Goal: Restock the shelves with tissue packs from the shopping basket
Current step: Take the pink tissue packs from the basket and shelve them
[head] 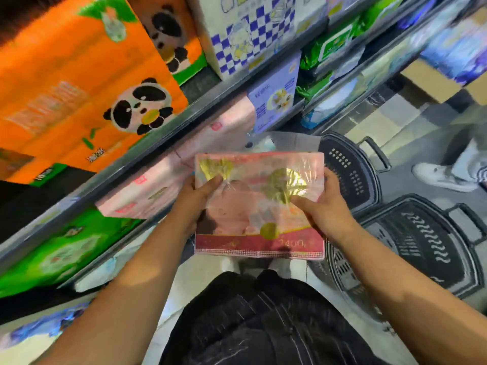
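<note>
Head view, entries left to right.
Orange panda packs (79,88): upper shelf, far left of pink tissue pack (259,206).
Pink shelf stock (147,191): just left of pink tissue pack, behind shelf edge (168,133).
Left hand (196,198): grips its left edge, thumb on top.
Pink tissue pack: aloft between both hands, printed face up.
Right hand (324,206): grips its right side, thumb on film.
Shopping basket (427,248): floor, right of pink tissue pack.
Risk: glossy film slips from edge grips; corner snags shelf edge on insertion, dislodging pink shelf stock.

Shop: stocked shelves (168,133), tissue packs (79,83), baskets (421,246)
</note>
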A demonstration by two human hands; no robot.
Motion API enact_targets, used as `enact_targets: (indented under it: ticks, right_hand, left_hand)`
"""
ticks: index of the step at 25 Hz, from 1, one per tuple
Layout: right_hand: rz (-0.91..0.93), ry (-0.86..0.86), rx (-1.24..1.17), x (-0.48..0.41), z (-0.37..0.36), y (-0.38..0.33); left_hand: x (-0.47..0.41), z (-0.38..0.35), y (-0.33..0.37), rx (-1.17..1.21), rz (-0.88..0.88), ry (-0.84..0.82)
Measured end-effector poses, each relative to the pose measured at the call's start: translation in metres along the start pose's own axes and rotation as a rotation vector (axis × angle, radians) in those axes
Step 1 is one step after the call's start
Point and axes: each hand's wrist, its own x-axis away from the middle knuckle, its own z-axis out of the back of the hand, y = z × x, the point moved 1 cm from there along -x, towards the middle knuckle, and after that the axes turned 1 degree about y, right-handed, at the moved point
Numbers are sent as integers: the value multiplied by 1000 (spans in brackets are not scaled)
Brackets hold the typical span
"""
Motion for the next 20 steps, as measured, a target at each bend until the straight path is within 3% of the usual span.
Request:
enact_targets:
  ticks: [12,20]
  right_hand:
    - [213,-156,109,72,-95,-83]
    - [383,-230,123,135,-132,-138]
  left_hand:
    - [123,118,19,9,-272,199]
    - [198,168,52,106,-498,238]
